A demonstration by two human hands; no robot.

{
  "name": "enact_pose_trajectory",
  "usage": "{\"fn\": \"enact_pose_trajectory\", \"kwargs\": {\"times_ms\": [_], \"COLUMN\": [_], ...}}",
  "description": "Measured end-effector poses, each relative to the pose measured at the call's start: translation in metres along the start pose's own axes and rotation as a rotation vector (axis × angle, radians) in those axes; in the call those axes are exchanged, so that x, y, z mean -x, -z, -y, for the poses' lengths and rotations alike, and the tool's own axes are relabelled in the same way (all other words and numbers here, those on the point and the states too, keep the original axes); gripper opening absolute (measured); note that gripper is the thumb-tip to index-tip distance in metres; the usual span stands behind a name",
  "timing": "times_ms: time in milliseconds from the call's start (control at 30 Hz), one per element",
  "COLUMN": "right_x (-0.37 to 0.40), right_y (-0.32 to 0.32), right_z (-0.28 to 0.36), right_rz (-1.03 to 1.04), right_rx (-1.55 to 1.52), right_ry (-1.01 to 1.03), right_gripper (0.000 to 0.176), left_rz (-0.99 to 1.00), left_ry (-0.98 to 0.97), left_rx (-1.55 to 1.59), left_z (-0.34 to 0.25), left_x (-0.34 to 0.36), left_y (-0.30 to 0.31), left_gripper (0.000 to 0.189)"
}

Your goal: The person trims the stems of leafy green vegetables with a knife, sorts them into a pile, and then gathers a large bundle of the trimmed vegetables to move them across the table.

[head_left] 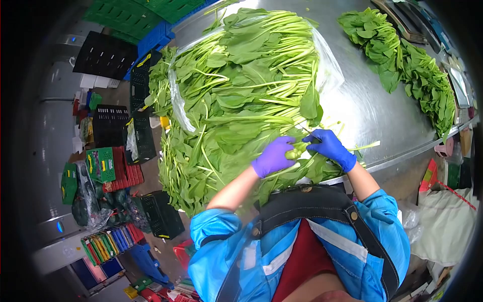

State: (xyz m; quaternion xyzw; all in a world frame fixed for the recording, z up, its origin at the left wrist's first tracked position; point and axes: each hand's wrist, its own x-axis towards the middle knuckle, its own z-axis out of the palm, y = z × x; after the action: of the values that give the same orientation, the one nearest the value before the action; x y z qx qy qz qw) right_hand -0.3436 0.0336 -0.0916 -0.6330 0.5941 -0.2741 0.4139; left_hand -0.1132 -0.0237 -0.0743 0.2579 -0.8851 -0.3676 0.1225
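My left hand (275, 157), in a purple glove, is closed around the pale stem ends of a bunch of leafy greens (297, 151). The bunch's leaves hang toward my apron at the table edge. Close by on the right, my right hand (330, 147) in a blue glove has its fingers curled at the same stem ends. A thin, dark, blade-like tool (304, 129) sticks out past its fingertips; most of it is hidden. In front of both hands spreads a large heap of leafy greens (251, 75), with clear plastic sheeting (327, 63) under it. Cut stem bits (334, 126) lie beside my right hand.
On the metal table (372, 116), a row of bunched greens (402, 65) runs along the right side. Black crates (141, 136) stand left of the heap, near green and red crates (100, 163). A pale sack (448, 221) sits at the lower right.
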Motion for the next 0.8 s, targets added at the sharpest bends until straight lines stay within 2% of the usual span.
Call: {"fn": "enact_pose_trajectory", "kwargs": {"times_ms": [33, 67, 133, 167, 200, 233, 300, 367, 433, 567, 633, 667, 700, 767, 800], "right_x": [0.004, 0.005, 0.008, 0.01, 0.013, 0.015, 0.021, 0.019, 0.015, 0.015, 0.013, 0.014, 0.017, 0.015, 0.013], "right_y": [0.003, 0.003, 0.002, 0.001, -0.002, -0.005, -0.012, -0.017, -0.017, -0.009, -0.001, -0.006, -0.005, 0.007, -0.002], "right_z": [0.012, 0.015, 0.019, 0.02, 0.018, 0.015, 0.019, 0.03, 0.039, 0.003, -0.002, -0.003, 0.022, 0.07, 0.065], "right_rz": [0.002, -0.013, -0.083, -0.149, -0.283, -0.28, -0.223, -0.215, -0.173, -0.173, -0.206, -0.263, -0.255, -0.046, -0.036], "right_rx": [-0.154, -0.125, -0.174, -0.229, -0.145, -0.144, 0.212, 0.241, 0.211, 0.205, 0.115, -0.018, -0.023, -0.309, -0.392], "right_ry": [0.034, 0.157, 0.124, 0.091, 0.103, 0.108, 0.155, 0.194, 0.101, 0.141, 0.013, 0.093, 0.086, 0.016, 0.045], "right_gripper": [0.026, 0.027, 0.028, 0.028, 0.034, 0.034, 0.043, 0.049, 0.05, 0.047, 0.047, 0.043, 0.043, 0.04, 0.042], "left_rz": [0.0, 0.105, 0.305, 0.305, 0.208, 0.108, 0.092, 0.079, 0.052, -0.01, -0.086, -0.092, -0.079, -0.068, -0.042], "left_ry": [-0.001, 0.071, 0.169, 0.165, 0.167, 0.171, 0.145, 0.115, 0.115, 0.106, 0.067, 0.07, 0.071, 0.065, 0.042], "left_rx": [0.0, 0.125, 0.318, 0.317, 0.289, 0.26, 0.28, 0.303, 0.307, 0.314, 0.241, 0.241, 0.226, 0.209, 0.235], "left_z": [0.0, 0.0, -0.006, -0.01, -0.017, -0.021, -0.025, -0.032, -0.041, -0.037, -0.04, -0.042, -0.044, -0.044, -0.042], "left_x": [-0.002, -0.003, -0.012, -0.011, -0.007, -0.005, -0.005, -0.006, -0.005, 0.004, 0.008, 0.005, 0.004, 0.003, 0.004], "left_y": [-0.002, -0.004, 0.006, 0.011, 0.017, 0.021, 0.026, 0.028, 0.031, 0.028, 0.038, 0.038, 0.035, 0.032, 0.03], "left_gripper": [0.048, 0.048, 0.048, 0.048, 0.046, 0.044, 0.042, 0.039, 0.037, 0.037, 0.037, 0.037, 0.037, 0.037, 0.038]}}
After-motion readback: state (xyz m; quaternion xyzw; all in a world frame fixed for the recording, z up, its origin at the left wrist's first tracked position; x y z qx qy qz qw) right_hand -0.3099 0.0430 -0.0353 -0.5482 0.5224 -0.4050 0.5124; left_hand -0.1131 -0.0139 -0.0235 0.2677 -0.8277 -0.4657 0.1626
